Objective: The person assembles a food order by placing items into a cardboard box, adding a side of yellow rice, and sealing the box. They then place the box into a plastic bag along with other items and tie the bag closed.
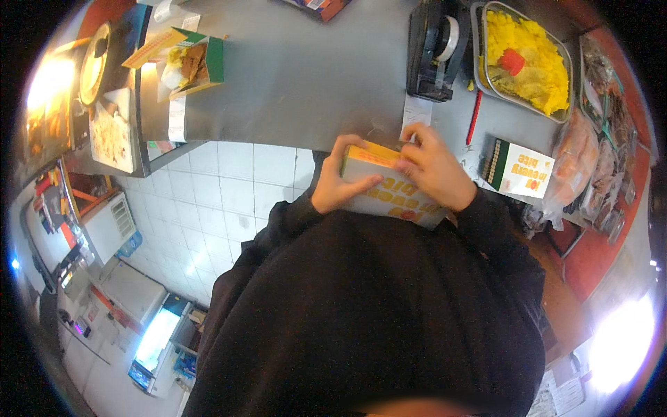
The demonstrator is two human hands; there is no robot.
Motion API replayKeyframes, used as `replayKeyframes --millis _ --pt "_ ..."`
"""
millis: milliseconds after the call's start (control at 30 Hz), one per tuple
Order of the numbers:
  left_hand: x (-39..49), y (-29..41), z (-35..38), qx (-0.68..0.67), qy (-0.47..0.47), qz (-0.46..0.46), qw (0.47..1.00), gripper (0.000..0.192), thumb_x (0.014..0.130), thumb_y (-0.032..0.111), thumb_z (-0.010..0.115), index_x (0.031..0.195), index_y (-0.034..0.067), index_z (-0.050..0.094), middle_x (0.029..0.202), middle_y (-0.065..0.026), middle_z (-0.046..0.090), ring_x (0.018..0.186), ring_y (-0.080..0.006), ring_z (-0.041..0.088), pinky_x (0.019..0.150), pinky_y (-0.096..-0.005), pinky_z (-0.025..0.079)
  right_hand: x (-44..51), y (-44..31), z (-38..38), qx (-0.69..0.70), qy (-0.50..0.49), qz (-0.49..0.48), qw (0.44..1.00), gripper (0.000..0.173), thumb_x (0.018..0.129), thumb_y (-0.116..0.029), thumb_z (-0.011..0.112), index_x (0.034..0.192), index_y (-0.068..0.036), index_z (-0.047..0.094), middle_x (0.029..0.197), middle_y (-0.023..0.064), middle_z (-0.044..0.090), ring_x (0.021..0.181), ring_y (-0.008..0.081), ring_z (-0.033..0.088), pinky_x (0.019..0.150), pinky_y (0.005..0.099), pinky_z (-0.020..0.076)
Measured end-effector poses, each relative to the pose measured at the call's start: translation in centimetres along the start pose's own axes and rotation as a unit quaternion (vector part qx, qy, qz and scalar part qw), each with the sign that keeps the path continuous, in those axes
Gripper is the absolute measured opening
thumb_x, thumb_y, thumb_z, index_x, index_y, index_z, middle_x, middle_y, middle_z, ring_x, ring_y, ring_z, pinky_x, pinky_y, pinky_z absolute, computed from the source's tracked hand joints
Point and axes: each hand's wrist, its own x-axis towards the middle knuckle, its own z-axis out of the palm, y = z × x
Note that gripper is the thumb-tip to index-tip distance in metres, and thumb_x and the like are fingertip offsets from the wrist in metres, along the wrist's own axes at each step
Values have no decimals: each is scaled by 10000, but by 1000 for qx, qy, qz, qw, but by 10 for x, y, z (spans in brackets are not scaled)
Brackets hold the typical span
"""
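Close to my body, a printed cardboard food box (401, 195) is held at the counter's front edge. My left hand (346, 174) grips its left side, thumb across the white face. My right hand (435, 172) bends over the box's upper right edge, fingertips at its yellow flap. Just beyond that hand a paper slip (417, 112) hangs below a black tape dispenser (435, 52). To the right lies a closed box (521, 169) with similar print. At the upper left stands an open food box (213, 62) holding rice and browned food.
A steel tray of yellow rice (526, 62) sits at the upper right, with a red pen (473, 117) near it. Bagged bread (576, 156) lies at the far right. On the left are a white board with chopped food (112, 135) and a round lidded pan (96, 62).
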Motion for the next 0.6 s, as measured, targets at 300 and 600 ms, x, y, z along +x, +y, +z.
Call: replayKeyframes --millis 300,600 --pt "59 -59 33 -101 23 -50 993 454 742 176 707 1056 84 393 931 -92 521 869 -163 528 727 -304 466 38 90 -23 461 207 322 801 266 843 -292 588 965 -61 638 807 -19 629 499 13 342 429 175 268" --pt "79 -32 55 -133 90 4 987 472 731 112 703 1069 85 375 945 -105 529 847 -165 546 705 -321 487 -37 2 23 -54 126 393 909 362 820 -408 545 752 -76 671 671 128 599 690 288 594 571 391 453"
